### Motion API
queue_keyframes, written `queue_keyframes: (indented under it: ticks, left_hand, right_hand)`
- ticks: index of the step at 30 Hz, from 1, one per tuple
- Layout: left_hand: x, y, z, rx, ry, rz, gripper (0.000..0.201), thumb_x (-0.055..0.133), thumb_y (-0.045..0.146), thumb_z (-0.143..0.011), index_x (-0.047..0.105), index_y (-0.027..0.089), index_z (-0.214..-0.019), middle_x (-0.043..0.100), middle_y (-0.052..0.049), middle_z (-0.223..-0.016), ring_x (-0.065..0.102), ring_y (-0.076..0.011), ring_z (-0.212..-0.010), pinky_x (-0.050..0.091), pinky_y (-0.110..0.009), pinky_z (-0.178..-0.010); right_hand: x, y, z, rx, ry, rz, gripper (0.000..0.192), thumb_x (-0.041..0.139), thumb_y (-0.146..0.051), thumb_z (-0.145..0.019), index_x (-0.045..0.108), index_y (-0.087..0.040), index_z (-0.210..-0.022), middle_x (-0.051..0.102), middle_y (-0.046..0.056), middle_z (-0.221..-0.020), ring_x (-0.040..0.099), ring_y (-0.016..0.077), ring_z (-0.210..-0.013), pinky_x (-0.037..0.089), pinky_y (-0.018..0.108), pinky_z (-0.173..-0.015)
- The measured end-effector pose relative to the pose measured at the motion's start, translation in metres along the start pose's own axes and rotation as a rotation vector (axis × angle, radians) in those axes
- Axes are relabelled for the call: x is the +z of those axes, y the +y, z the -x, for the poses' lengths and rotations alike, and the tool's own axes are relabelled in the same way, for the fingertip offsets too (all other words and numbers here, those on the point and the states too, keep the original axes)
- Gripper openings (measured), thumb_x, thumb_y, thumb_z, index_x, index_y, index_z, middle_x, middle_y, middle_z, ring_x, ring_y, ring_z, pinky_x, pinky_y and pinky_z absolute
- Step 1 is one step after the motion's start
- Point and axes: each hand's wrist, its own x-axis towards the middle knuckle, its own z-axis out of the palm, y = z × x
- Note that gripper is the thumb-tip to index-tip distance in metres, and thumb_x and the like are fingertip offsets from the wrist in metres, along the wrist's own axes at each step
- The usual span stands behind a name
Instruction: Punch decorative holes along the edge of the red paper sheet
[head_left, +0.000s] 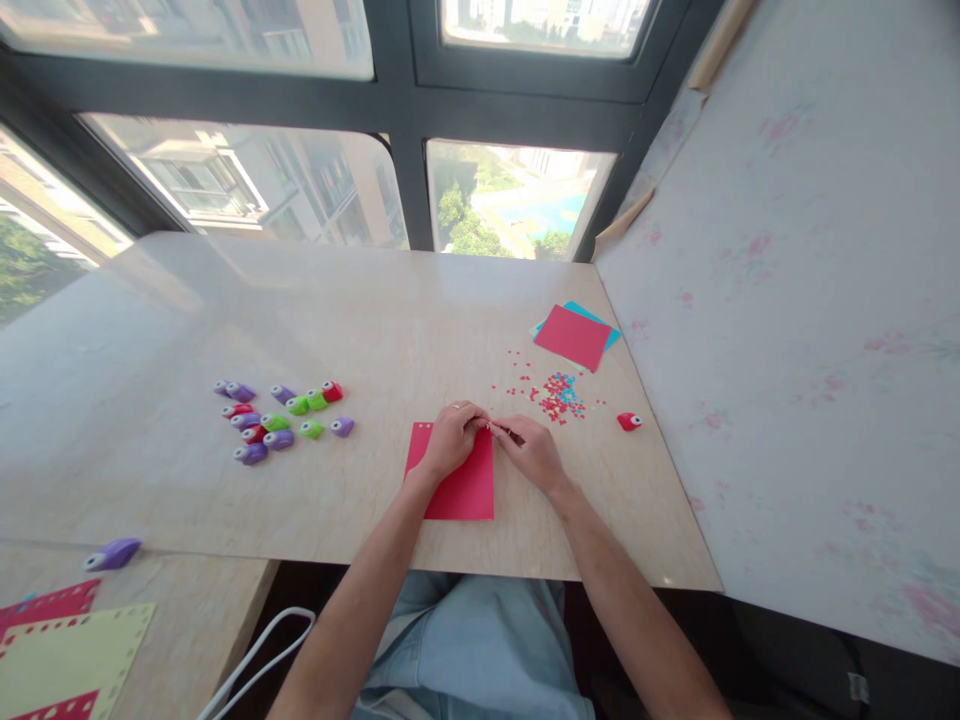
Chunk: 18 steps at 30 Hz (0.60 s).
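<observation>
Left hand point(452, 437) and right hand point(531, 449) pinch something tiny, unidentifiable, over flat red paper point(459, 484) with punched corner.

Bright window daylight, bowed edges

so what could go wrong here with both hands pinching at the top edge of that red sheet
1. The left hand and right hand meet at the top edge of the red sheet; whatever they pinch is hidden, so a slip could crease or tear that edge.
2. The paper bits lie loose just beyond the right hand; a sleeve or wrist sweep could scatter them.
3. The lone red punch sits near the table's right side and could get knocked off.
</observation>
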Motion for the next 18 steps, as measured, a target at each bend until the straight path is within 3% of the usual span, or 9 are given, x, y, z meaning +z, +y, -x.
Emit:
queue_keyframes:
  ticks: [18]
  left_hand:
    - [0.0025, -0.0018, 0.0007, 0.003, 0.031, -0.042, 0.019, 0.048, 0.018, -0.091, 0.066, 0.018, -0.085, 0.067, -0.003, -0.085, 0.055, -0.0122, -0.085, 0.042, -0.027, -0.084]
  right_hand:
    - [0.0071, -0.0040, -0.0056, 0.059, 0.005, 0.112, 0.016, 0.058, -0.018, -0.091, 0.074, -0.020, -0.095, 0.073, 0.005, -0.091, 0.066, 0.0189, -0.081, 0.048, 0.029, -0.076]
